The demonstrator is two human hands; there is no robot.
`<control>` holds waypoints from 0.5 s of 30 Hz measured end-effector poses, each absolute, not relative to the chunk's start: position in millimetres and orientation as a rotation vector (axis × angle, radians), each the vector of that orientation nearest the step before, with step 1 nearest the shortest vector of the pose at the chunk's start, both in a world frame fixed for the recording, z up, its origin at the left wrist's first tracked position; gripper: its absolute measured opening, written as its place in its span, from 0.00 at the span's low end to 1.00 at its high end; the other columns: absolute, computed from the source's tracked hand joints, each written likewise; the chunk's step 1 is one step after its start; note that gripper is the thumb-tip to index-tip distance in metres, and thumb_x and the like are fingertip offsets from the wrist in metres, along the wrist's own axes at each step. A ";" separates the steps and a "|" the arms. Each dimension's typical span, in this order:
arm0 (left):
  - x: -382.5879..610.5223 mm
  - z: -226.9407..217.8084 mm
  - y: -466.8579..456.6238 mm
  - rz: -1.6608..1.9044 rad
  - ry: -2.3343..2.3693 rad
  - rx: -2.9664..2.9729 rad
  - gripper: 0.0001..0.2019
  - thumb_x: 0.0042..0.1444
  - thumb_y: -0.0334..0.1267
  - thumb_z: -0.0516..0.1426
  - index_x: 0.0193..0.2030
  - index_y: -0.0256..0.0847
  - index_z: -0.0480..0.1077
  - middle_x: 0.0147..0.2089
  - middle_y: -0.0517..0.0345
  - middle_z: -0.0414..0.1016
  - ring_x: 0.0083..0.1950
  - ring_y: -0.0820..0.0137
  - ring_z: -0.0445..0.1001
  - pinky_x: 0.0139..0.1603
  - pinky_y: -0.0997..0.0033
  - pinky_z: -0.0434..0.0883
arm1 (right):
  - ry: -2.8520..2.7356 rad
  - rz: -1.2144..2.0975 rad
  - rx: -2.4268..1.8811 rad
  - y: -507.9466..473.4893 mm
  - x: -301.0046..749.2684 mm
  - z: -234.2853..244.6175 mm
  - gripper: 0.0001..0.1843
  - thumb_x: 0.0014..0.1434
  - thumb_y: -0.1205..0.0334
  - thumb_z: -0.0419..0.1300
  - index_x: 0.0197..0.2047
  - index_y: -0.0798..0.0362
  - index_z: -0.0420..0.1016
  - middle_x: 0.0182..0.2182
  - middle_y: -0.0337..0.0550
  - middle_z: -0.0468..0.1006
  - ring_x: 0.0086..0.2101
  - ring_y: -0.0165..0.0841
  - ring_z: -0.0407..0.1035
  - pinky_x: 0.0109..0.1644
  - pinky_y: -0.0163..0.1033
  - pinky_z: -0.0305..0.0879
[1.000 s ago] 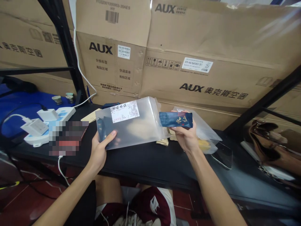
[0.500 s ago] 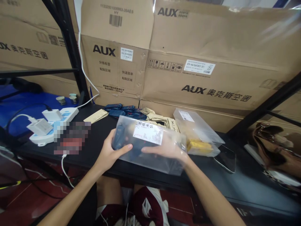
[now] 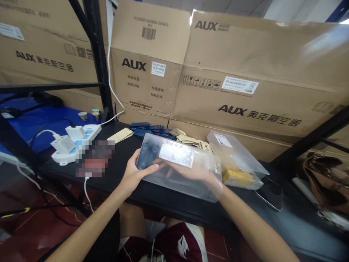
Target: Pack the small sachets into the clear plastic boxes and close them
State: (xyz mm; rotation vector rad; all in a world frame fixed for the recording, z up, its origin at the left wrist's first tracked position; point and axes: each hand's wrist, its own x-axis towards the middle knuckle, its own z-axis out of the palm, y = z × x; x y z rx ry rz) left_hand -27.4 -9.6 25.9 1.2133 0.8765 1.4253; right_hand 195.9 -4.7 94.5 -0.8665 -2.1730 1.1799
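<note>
At far left, a white power strip (image 3: 81, 137) with a white charger (image 3: 63, 144) plugged in, and just right of it a pixelated object (image 3: 95, 158), too blurred to name. Behind that, a kraft paper envelope (image 3: 120, 135) on the black table (image 3: 163, 198), and dark blue packets (image 3: 144, 130) in a low heap against the carton. At centre, the left hand (image 3: 135, 174), curled narrow around the near end of a frosted plastic bag (image 3: 209, 189), thumb across the top, and the right hand (image 3: 191, 174), slightly motion-blurred, fingers laid over the bag's face. The bag over the table, gripped by both hands, with a dark packet (image 3: 148, 151) showing through the film. Best handling, by the look of it: both hands spread wide, grip light, white label (image 3: 176, 154) upward. Further right, cream paper slips (image 3: 191, 139), a second translucent bag (image 3: 234, 156) holding a yellow item (image 3: 237, 177), then a smartphone (image 3: 269, 193) and a brown handbag (image 3: 320, 178). Across the back, cardboard cartons (image 3: 147, 83) printed "AUX 奥克斯空调", with "分拣标签", "粘贴区域" and "快递面单" on one panel; the bag label's small print too blurred to read.
</note>
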 end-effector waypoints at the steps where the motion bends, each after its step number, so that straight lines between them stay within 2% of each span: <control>1: -27.2 25.6 -8.7 1.434 0.899 1.112 0.30 0.43 0.47 0.79 0.52 0.40 0.79 0.47 0.50 0.84 0.46 0.57 0.84 0.48 0.62 0.79 | -2.107 1.227 -0.851 -2.5 200.5 102.9 0.22 0.76 0.43 0.55 0.57 0.48 0.82 0.46 0.49 0.88 0.41 0.42 0.85 0.41 0.47 0.85; 4: -26.6 27.4 -5.6 1.590 0.912 0.778 0.30 0.42 0.47 0.79 0.49 0.39 0.79 0.45 0.51 0.84 0.37 0.61 0.83 0.38 0.64 0.79 | -1.719 0.951 -0.839 14.9 216.9 125.5 0.14 0.69 0.51 0.65 0.52 0.49 0.83 0.38 0.45 0.88 0.31 0.36 0.83 0.35 0.42 0.82; 7: -28.6 31.4 -2.0 1.879 0.829 0.488 0.27 0.45 0.44 0.78 0.51 0.43 0.79 0.51 0.53 0.83 0.44 0.63 0.83 0.42 0.65 0.82 | -1.251 0.526 -0.796 45.2 229.9 127.4 0.06 0.64 0.59 0.64 0.41 0.50 0.81 0.31 0.41 0.86 0.27 0.34 0.80 0.33 0.40 0.80; 9: -31.1 33.4 0.0 1.958 0.782 0.366 0.24 0.50 0.46 0.75 0.52 0.45 0.79 0.54 0.54 0.81 0.48 0.63 0.82 0.42 0.66 0.83 | -1.276 0.424 -0.877 65.4 231.3 114.2 0.06 0.62 0.61 0.61 0.40 0.50 0.78 0.31 0.42 0.85 0.29 0.36 0.81 0.35 0.42 0.81; 12: -33.6 34.3 1.3 1.934 0.786 0.326 0.22 0.54 0.48 0.73 0.54 0.45 0.79 0.55 0.52 0.81 0.49 0.62 0.81 0.39 0.66 0.83 | -1.792 0.270 -1.088 88.3 222.0 88.5 0.11 0.61 0.64 0.58 0.44 0.52 0.80 0.43 0.51 0.87 0.43 0.43 0.83 0.50 0.51 0.81; 15: -33.0 34.3 0.8 1.908 0.801 0.361 0.24 0.53 0.48 0.73 0.55 0.45 0.79 0.57 0.50 0.81 0.48 0.61 0.82 0.37 0.66 0.82 | -2.145 0.186 -1.106 105.1 205.6 74.9 0.19 0.53 0.71 0.60 0.47 0.54 0.82 0.51 0.54 0.86 0.54 0.49 0.78 0.66 0.60 0.71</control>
